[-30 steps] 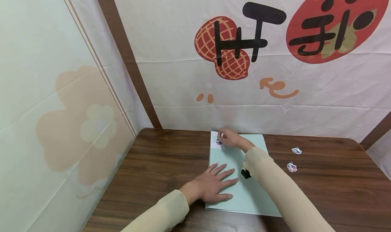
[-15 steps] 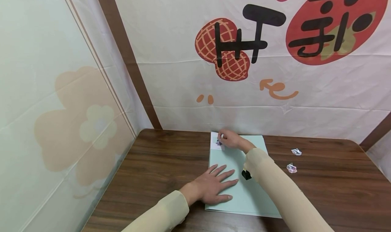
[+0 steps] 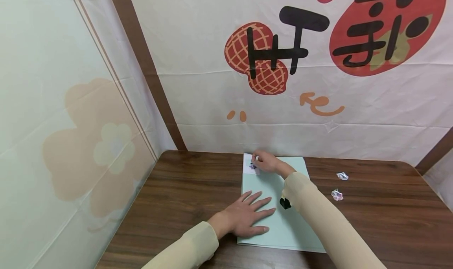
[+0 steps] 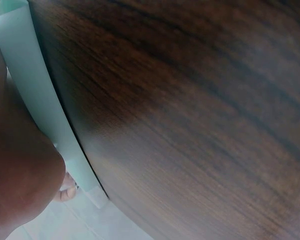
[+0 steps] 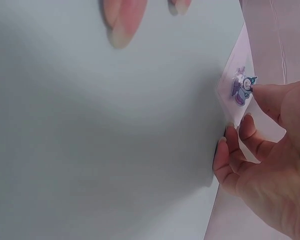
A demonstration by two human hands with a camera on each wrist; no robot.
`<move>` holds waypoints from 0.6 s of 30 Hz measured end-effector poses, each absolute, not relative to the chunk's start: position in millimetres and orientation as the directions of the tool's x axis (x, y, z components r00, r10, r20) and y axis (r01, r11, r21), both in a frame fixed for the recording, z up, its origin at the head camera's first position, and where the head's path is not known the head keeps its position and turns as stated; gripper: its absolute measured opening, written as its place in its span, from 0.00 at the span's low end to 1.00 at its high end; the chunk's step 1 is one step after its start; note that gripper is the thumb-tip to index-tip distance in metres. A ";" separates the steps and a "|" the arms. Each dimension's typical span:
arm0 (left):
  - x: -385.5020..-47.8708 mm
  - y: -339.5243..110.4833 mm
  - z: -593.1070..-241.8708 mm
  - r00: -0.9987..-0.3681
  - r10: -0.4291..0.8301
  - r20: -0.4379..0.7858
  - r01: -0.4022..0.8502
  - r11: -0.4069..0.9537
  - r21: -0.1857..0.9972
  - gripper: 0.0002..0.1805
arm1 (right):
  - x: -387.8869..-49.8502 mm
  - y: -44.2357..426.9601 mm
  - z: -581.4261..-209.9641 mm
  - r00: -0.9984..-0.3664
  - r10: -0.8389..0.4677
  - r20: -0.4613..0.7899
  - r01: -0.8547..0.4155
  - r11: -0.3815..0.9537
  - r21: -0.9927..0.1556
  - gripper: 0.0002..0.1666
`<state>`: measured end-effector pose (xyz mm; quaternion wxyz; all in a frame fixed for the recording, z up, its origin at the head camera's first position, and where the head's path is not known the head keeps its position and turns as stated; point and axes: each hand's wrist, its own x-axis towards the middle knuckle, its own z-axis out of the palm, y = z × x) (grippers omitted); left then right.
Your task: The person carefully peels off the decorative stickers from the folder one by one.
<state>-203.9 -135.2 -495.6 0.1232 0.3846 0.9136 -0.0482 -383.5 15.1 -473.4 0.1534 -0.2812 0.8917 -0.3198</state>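
My left hand (image 3: 244, 218) lies flat with spread fingers on a pale green folder or large pad (image 3: 262, 243). A small white square (image 3: 247, 170) covers the pad's far left corner. There my right hand (image 3: 267, 161) holds the edge of a small purple and teal cartoon sticker (image 5: 242, 89), its thumb tip on the figure. In the right wrist view, the other fingers (image 5: 226, 162) curl near the pad's edge. How the fingertips meet behind the sticker is hidden. The left wrist view shows part of the left hand beside the pad's edge.
Two small shiny stickers or scraps, one farther back (image 3: 342, 176) and one nearer (image 3: 337, 195), lie on the dark wood table (image 3: 191, 190) right of the pad. A printed cloth (image 3: 212, 84) hangs directly behind the table. A small black object (image 3: 284, 203) sits by the right cuff.
The view shifts very slightly. Both hands stay in place: the left flat on the pad, the right at the sticker on the white square.
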 end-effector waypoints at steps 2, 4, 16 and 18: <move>-203.3 -135.0 -493.6 -0.675 0.690 -0.262 0.714 0.701 0.008 0.35 | -383.2 15.2 -473.3 -0.794 -0.602 -0.088 -0.408 0.635 -0.656 0.06; -202.6 -135.0 -492.1 -0.675 0.689 -0.262 0.713 0.701 0.008 0.34 | -383.4 15.0 -473.2 -0.792 -0.605 -0.081 -0.417 0.634 -0.652 0.06; -200.7 -135.3 -489.2 -0.675 0.694 -0.250 0.715 0.699 0.010 0.34 | -384.9 16.3 -472.9 -0.770 -0.636 -0.042 -0.458 0.598 -0.658 0.06; -200.7 -135.6 -489.7 -0.676 0.694 -0.250 0.714 0.700 0.014 0.34 | -384.0 16.5 -472.2 -0.768 -0.640 -0.039 -0.460 0.592 -0.662 0.05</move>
